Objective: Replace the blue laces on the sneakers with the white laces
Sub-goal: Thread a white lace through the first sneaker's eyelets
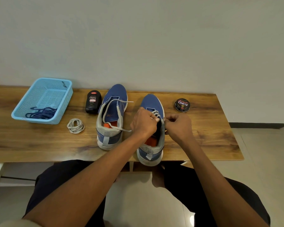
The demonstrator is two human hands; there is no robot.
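Two blue sneakers stand on the wooden table [203, 141], toes toward the wall. The right sneaker [152, 151] carries a white lace [155, 113] through its lower eyelets. My left hand [143, 123] pinches that lace at the shoe's left eyelet row, and my right hand [179, 126] pinches it on the right side. The left sneaker [111, 115] has no lacing; a loose white lace end [120, 101] lies across it. A coiled white lace [75, 126] rests on the table to its left. The blue laces [41, 113] lie bundled in a light blue basket [28, 97].
A black shoe polish bottle [93, 102] stands between the basket and the left sneaker. A round polish tin [182, 104] sits right of the right sneaker. The wall runs directly behind the table. My knees are below the table's front edge.
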